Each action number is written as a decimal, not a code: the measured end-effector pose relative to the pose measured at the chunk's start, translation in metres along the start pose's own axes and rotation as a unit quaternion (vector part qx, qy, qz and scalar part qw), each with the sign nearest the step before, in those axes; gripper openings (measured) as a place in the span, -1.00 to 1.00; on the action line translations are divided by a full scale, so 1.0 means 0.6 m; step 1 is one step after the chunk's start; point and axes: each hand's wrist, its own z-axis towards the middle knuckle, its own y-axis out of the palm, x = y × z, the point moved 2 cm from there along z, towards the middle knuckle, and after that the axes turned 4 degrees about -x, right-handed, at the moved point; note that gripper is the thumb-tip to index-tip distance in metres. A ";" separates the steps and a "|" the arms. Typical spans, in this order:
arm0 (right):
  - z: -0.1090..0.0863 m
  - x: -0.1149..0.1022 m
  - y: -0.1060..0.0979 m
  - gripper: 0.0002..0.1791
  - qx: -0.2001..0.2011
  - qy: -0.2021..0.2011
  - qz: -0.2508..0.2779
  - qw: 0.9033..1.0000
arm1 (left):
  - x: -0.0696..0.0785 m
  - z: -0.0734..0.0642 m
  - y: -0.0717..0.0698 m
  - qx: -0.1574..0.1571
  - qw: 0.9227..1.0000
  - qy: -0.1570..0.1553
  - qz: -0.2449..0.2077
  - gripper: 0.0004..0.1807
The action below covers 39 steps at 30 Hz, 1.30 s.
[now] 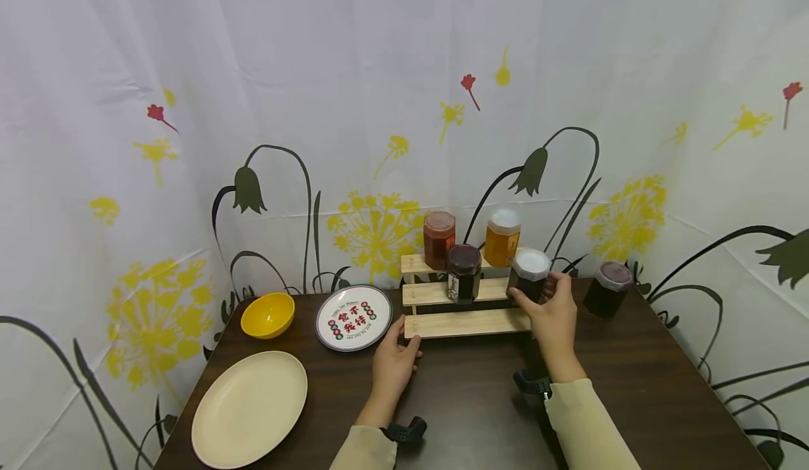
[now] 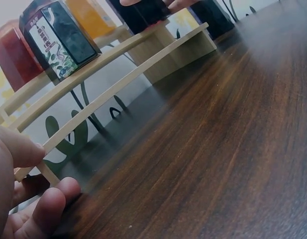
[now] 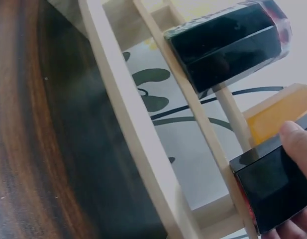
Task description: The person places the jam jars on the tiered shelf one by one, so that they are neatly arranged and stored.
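Note:
A three-tier wooden rack (image 1: pixel 468 323) stands near the back of the table. My left hand (image 1: pixel 393 364) grips its lower left corner, thumb and fingers on either side in the left wrist view. With my right hand (image 1: pixel 556 326) I hold a dark jar with a white lid (image 1: pixel 531 265) at the right of the middle tier; in the right wrist view the jar's base (image 3: pixel 244 199) meets the slat's edge. Left of it on that tier sits a dark jar with a purple lid (image 1: pixel 463 275). A red jar (image 1: pixel 439 242) and an amber jar (image 1: pixel 502 239) occupy the top tier.
Another dark jar (image 1: pixel 608 289) stands on the table right of the rack. To the left are a white plate with red characters (image 1: pixel 335 308), a yellow bowl (image 1: pixel 268 315) and a large cream oval plate (image 1: pixel 249 410). A flowered curtain (image 1: pixel 354 105) hangs behind.

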 end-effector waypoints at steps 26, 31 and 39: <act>-0.001 -0.024 0.026 -0.27 -0.039 0.014 0.007 0.999 | 0.000 0.001 0.001 0.001 1.000 -0.003 0.008 -0.32; 0.001 -0.026 0.029 -0.28 -0.035 0.016 -0.020 0.999 | 0.000 0.001 0.000 -0.002 1.000 -0.005 0.006 -0.32; 0.001 -0.024 0.037 -0.28 -0.030 0.016 -0.034 0.999 | -0.003 -0.001 0.000 -0.002 1.000 -0.006 0.004 -0.32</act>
